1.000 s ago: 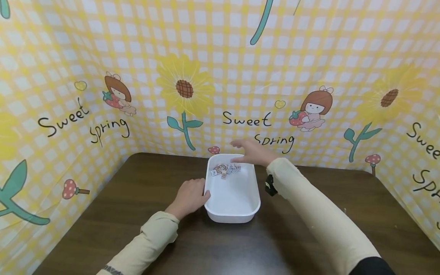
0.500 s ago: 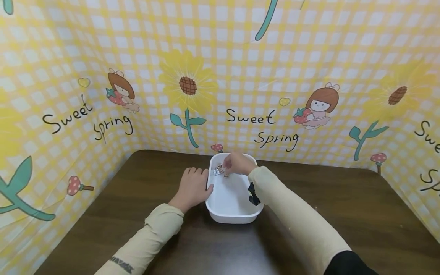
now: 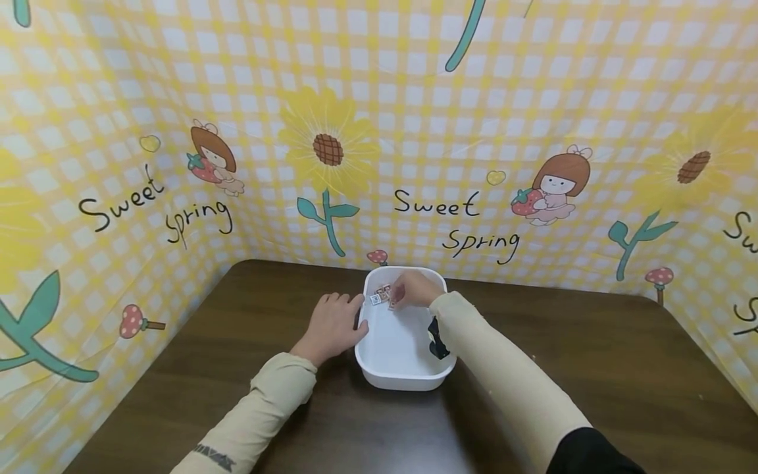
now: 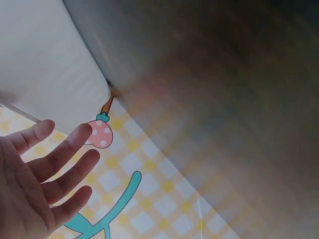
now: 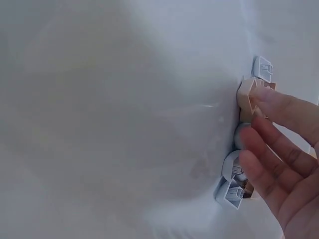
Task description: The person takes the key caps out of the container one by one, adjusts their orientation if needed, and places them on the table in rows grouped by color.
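Fingers [image 5: 261, 179] of the right hand [image 3: 417, 289] partly hide keycaps [image 5: 232, 195]

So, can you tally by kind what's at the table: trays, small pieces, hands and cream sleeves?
White rounded-rectangular tray: 1
Small hollow white or tan pieces: at least 4, some hidden
Bare hands, left and right: 2
Cream fabric sleeves: 2
Total: at least 9

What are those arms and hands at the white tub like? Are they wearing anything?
They're a person's: the left hand and right hand are bare, without gloves. Both arms wear cream sleeves. The left one bears a dark grey marking; the right one meets black fabric. A small black item sits at the right wrist.
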Tool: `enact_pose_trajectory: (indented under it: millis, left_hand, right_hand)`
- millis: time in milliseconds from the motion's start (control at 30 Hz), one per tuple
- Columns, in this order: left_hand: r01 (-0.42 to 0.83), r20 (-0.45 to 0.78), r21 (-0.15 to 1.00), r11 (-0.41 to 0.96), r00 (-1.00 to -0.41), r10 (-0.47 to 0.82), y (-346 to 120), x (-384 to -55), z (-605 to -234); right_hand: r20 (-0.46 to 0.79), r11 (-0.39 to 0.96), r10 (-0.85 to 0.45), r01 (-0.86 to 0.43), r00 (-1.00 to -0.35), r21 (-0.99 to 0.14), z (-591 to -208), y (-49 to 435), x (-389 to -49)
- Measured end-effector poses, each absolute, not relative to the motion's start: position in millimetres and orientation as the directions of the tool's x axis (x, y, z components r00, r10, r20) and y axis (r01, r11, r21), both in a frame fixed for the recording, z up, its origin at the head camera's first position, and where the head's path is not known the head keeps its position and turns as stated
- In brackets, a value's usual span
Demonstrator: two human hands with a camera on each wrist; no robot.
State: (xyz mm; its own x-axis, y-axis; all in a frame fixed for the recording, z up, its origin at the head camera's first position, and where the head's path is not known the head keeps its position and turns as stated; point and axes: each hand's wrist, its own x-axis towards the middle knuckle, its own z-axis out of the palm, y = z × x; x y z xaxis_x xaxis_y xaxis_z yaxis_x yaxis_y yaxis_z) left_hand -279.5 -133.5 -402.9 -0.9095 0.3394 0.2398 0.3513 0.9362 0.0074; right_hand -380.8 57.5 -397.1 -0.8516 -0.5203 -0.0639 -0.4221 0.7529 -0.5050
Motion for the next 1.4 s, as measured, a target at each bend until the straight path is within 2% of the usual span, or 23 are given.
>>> enact_pose_trajectory:
  millis: [300,733,1100,1400]
  left_hand:
    - [0.339,0.234,0.031,0.94,-0.917,0.323,-135,-274,-400]
    - [0.317,0.247,0.022,0.948,-0.921,0.302,-130,-272,-409]
    - [0.257,0.277,-0.011,0.966,-0.928,0.25,-112,-260,-414]
    - [0.182,0.279,0.016,0.983,-0.945,0.17,-95,-247,-410]
  right_hand:
    - [-0.117,0.743,-0.535,-0.399,-0.837,-0.538,-399,58,-379]
    - [-0.125,0.725,-0.6,-0.471,-0.79,-0.503,-408,58,-381]
    - [-0.108,0.728,-0.586,-0.463,-0.803,-0.506,-411,70,-387]
    - [-0.069,0.697,-0.582,-0.453,-0.81,-0.555,-389,89,-374]
